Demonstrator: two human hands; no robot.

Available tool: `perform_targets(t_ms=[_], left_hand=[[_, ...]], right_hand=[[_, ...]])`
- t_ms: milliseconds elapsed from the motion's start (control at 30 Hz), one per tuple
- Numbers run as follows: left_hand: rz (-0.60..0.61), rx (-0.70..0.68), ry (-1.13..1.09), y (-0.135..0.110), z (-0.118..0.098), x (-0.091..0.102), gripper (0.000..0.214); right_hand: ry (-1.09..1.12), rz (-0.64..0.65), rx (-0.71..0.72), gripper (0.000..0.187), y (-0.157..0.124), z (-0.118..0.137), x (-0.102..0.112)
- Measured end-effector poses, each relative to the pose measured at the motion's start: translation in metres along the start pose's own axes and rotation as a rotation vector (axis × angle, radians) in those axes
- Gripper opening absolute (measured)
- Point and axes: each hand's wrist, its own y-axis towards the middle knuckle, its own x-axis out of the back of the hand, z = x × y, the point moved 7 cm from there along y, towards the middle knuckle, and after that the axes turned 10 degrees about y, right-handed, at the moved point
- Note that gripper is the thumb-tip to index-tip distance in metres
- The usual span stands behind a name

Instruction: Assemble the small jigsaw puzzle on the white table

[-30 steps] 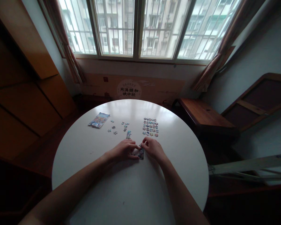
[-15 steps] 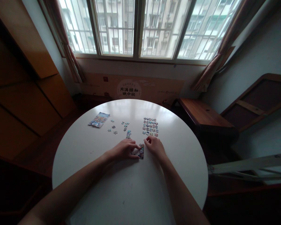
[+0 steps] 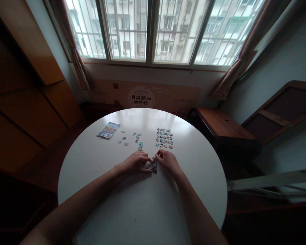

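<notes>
On the white round table, a small joined section of jigsaw puzzle [image 3: 154, 166] lies between my hands. My left hand [image 3: 136, 161] grips it from the left, with the index finger near its upper end and the thumb near its lower end. The fingertips of my right hand [image 3: 167, 159] are pinched together on a jigsaw piece at the section's upper right; the fingers mostly hide that piece. Just beyond my left hand is another joined strip of puzzle [image 3: 140, 146], partly covered by the hand.
Loose jigsaw pieces [image 3: 124, 138] are scattered left of centre. Rows of pieces [image 3: 164, 137] lie beyond my right hand. A colourful picture sheet [image 3: 109, 130] rests at the far left of the table [image 3: 112, 211]. A wooden bench [image 3: 216, 120] stands beyond the right edge.
My right hand has shifted slightly left and down, bringing its pinched fingertips to the top of the joined section. My left hand keeps its place.
</notes>
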Motion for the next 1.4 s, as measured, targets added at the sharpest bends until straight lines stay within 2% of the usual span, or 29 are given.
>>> perform_targets(t_ms=[800, 933, 1033, 1133, 1267, 1400], left_hand=[[0.002, 0.0, -0.023, 0.0, -0.002, 0.003, 0.037], [0.005, -0.008, -0.084, -0.001, -0.002, 0.008, 0.041], [0.008, 0.038, -0.197, -0.002, 0.004, 0.01, 0.045], [-0.064, 0.098, -0.269, -0.003, 0.013, 0.014, 0.043], [-0.241, 0.215, -0.246, -0.006, 0.037, 0.029, 0.032], [-0.446, 0.541, 0.055, -0.026, 0.082, 0.055, 0.024]], right_hand=[[-0.015, 0.001, 0.0, 0.018, -0.001, 0.002, 0.001], [-0.003, 0.007, -0.002, 0.017, -0.001, 0.001, 0.001], [0.003, 0.013, -0.007, 0.017, -0.002, 0.002, 0.001], [0.008, 0.011, -0.003, 0.016, -0.002, 0.004, 0.003], [-0.002, 0.015, -0.015, 0.015, -0.003, 0.005, 0.003], [0.001, 0.017, -0.009, 0.015, -0.002, 0.004, 0.002]])
